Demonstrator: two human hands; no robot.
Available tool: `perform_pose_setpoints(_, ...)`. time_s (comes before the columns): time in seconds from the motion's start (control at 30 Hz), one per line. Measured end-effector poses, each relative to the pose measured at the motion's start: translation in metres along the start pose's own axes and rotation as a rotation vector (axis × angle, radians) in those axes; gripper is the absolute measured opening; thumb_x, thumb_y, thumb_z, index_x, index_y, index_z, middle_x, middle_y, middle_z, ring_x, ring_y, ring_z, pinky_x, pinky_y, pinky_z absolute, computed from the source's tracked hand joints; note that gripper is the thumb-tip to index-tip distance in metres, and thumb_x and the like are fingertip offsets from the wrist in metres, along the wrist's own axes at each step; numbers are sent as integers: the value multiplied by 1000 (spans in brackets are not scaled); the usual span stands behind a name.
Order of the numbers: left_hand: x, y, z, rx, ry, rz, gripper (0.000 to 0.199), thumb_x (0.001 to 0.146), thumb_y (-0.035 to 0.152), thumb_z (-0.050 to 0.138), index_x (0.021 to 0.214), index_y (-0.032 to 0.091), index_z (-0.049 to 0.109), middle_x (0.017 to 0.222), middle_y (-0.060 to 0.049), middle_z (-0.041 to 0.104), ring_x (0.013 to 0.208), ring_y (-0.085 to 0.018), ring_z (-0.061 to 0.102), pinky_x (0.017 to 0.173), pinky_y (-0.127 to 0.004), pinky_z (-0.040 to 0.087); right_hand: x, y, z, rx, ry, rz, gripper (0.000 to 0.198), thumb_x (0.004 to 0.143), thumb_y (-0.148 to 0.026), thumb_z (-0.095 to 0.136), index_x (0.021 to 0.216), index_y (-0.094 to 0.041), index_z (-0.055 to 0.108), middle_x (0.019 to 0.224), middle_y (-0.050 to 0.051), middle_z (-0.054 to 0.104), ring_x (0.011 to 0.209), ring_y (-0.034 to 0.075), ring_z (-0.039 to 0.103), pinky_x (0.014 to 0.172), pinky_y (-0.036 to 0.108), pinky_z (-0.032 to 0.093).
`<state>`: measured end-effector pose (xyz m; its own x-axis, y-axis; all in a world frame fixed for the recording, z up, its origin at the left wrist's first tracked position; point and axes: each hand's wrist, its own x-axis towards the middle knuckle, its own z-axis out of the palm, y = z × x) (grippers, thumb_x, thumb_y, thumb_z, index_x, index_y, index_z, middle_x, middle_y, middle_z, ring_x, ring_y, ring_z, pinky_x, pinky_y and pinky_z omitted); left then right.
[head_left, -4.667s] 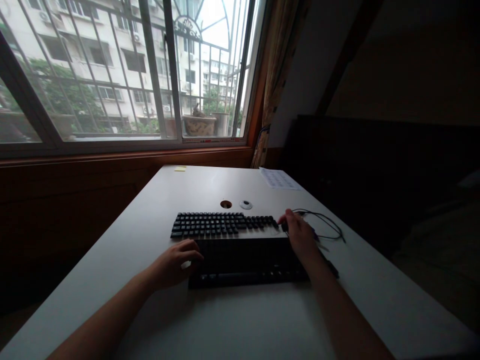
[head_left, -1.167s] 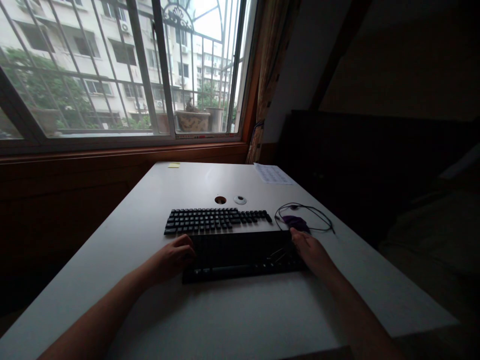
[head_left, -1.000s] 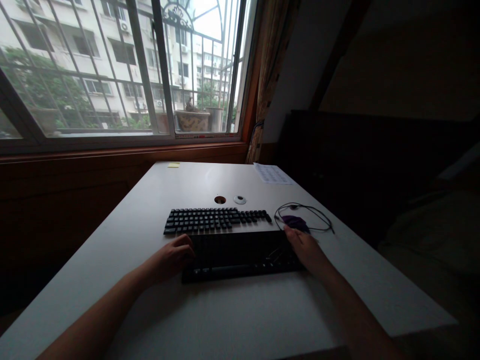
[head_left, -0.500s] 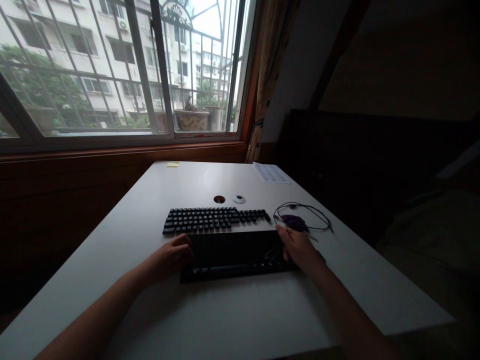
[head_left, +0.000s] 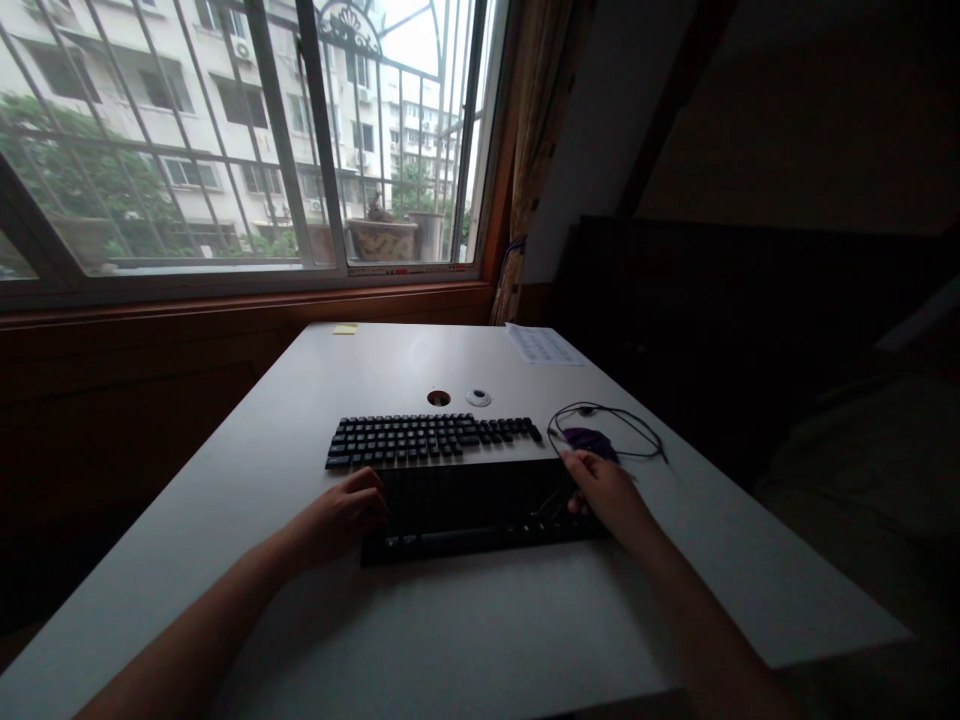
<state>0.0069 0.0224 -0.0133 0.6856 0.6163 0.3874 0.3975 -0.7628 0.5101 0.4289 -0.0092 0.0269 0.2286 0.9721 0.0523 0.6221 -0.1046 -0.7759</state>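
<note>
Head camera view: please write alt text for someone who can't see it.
A left hand touches the left end of a black keyboard on a white table; a right hand is over its right end. Beyond are rows of black keycaps and a window.

Beyond the window (head_left: 322, 150) a planter (head_left: 381, 242) is seen, right of the window a curtain (head_left: 534, 160), below it a yellow note (head_left: 346, 329).

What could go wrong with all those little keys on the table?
The keycaps sit in rows right behind the black keyboard, so if it slid back, it might push them out of order. There's also an open round hole in the tabletop just beyond them; a bumped keycap could maybe drop in. And the looped cable lies close to the right hand, which might snag it.
</note>
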Motion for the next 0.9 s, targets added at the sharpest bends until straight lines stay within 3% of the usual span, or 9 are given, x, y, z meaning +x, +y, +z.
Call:
perform_pose_setpoints(0.2, 1, 3, -1, 2, 9, -11, 8, 91, 15, 56, 87, 17, 63, 97, -6, 53, 79, -14, 55, 68, -25, 50, -3, 19, -11, 32, -45, 44, 49, 88, -66, 45, 74, -21, 57, 44, -2, 58, 41, 16, 55, 45, 24, 42)
perform_pose_setpoints(0.37, 1, 1, -1, -10, 0, -4, 8, 92, 16, 56, 88, 17, 63, 96, -6, 53, 79, -14, 55, 68, -25, 50, -7, 27, -22, 130, 43, -17, 47, 86, -65, 51, 67, -22, 46, 47, -6, 50, 39, 12, 49, 43, 23, 38)
perform_pose_setpoints(0.57, -2, -3, 2, -10, -15, -7, 9, 94, 19, 54, 89, 17, 61, 98, -6, 52, 80, -13, 54, 70, -25, 49, -18, 9, -25, 86, -17, -117, 39, 84, -60, 60, 85, -20, 62, 49, -5, 52, 45, 14, 52, 49, 25, 41)
perform_pose_setpoints(0.77, -1, -2, 1, -13, -15, -13, 8, 94, 17, 54, 89, 18, 60, 98, -5, 51, 80, -13, 54, 70, -25, 49, -23, -11, -23, 59, -95, -259, 34, 81, -52, 68, 78, -19, 66, 76, 2, 63, 62, 16, 59, 58, 27, 47)
perform_pose_setpoints(0.9, 0, 1, 0, -23, -16, -13, 8, 93, 17, 54, 88, 17, 60, 98, -5, 51, 79, -13, 54, 68, -24, 49, -25, -19, -19, 68, -138, -254, 30, 82, -49, 67, 79, -19, 68, 79, 2, 64, 66, 16, 60, 62, 28, 48)
